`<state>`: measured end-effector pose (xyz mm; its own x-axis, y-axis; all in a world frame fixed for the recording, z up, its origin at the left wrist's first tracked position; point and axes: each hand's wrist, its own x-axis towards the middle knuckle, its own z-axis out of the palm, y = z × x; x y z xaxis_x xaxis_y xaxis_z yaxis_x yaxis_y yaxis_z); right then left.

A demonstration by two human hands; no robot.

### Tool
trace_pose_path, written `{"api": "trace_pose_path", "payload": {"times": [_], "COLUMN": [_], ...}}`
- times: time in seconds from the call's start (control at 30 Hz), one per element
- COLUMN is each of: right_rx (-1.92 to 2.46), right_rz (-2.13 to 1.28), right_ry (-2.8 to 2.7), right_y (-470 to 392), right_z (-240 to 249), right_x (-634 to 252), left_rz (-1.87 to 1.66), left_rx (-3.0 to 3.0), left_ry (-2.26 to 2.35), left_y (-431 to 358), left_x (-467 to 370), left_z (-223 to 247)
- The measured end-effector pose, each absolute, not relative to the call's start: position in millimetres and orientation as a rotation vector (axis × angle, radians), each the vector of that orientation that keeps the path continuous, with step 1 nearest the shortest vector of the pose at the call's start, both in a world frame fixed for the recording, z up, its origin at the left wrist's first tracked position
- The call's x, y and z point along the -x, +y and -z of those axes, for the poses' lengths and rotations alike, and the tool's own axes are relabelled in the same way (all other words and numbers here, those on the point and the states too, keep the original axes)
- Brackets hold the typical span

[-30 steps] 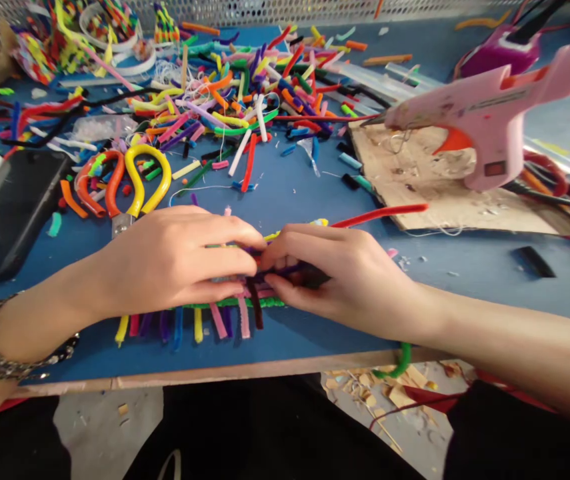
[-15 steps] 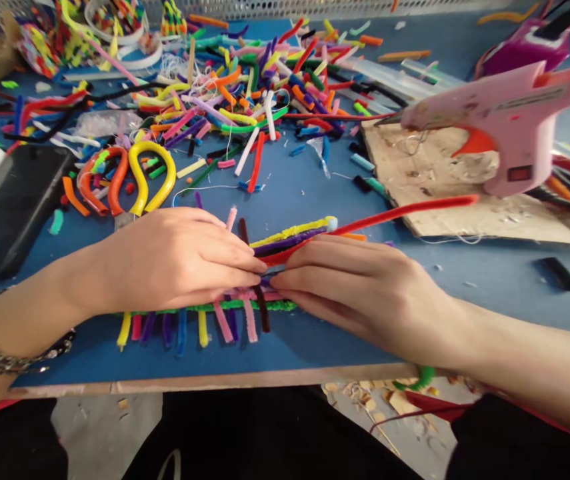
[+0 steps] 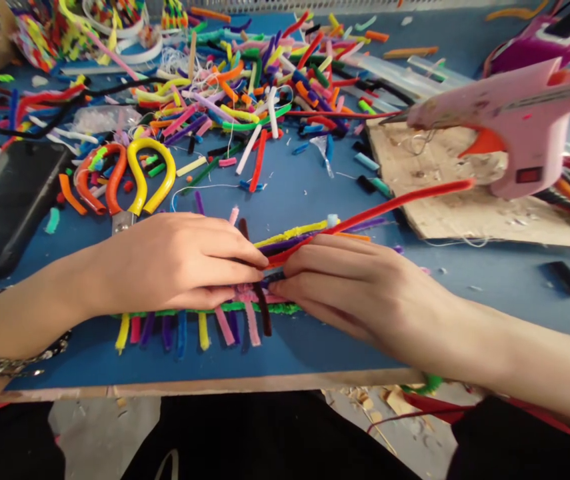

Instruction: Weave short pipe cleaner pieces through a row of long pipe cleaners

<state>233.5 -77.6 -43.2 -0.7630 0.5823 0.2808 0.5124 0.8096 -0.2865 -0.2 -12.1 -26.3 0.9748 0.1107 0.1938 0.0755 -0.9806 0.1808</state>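
A woven strip of pipe cleaners lies near the table's front edge, mostly hidden under both hands. Short yellow, pink, purple and blue ends stick out below its green edge strand. My left hand presses down on the strip with fingers together, pinching at its middle. From the right, my right hand has closed fingers on a long red pipe cleaner, whose free end slants up to the right. Fingertips of both hands are close together beside a dark brown pipe cleaner.
Scissors with orange and yellow handles lie beyond my left hand, beside a black phone. Cut pipe cleaner pieces are heaped at the back. At right, a pink glue gun rests over cardboard.
Both hands stay at the strip, with only slight finger shifts. The red pipe cleaner's free end has tilted up a little. The whole view has shifted slightly.
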Motion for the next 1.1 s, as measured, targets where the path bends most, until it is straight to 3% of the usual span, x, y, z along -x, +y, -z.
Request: {"api": "trace_pose_path", "payload": {"times": [1.1], "right_rx": [0.879], "right_rz": [0.326], "right_ry": [-2.755], "right_y": [-100], "right_z": [25], "right_x": [-224], "left_rz": [-0.326], "left_rx": [-2.881], "left_ry": [0.083], "left_y": [-10], "left_x": [1], "left_z": [32]}}
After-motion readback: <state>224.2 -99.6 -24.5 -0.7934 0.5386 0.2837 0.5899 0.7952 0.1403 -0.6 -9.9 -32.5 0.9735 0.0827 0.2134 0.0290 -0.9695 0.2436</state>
